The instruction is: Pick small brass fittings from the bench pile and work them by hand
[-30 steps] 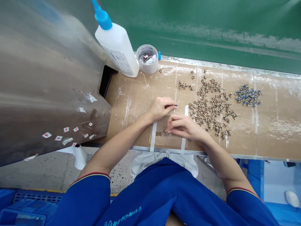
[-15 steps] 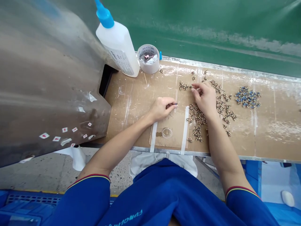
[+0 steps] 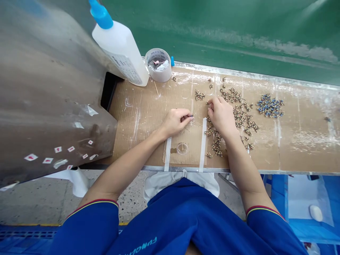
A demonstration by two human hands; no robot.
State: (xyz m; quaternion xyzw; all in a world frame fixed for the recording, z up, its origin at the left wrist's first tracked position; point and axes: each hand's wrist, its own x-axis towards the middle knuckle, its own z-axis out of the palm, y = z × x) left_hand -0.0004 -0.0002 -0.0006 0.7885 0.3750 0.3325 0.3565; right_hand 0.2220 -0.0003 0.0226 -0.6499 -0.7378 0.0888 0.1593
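My left hand [image 3: 175, 122] is closed in a pinch over the cardboard, with a tiny dark-blue piece [image 3: 191, 115] at the fingertips. My right hand [image 3: 221, 115] has its thumb and forefinger together, with a small dark bit showing at their tips; its shape is too small to make out. Beneath and beside that hand spreads a scattered pile of small curled brass-coloured pieces [image 3: 240, 117]. A little cluster of similar pieces [image 3: 199, 95] lies just beyond its fingertips. Nearer my body, a small clear round dish [image 3: 182, 148] rests between two white tape strips.
Blue-topped pieces [image 3: 270, 105] form a separate heap at the right. A white bottle [image 3: 123, 53] with a blue nozzle and a tape-roll cup [image 3: 160, 74] holding scraps stand at the back left. A thin stick [image 3: 156, 88] lies by them. A metal panel [image 3: 66, 88] borders the left.
My right hand has drawn slightly towards me from beside the small cluster, its fingers still pinched. My left hand keeps its pinch in nearly the same place. The whole view has shifted a little.
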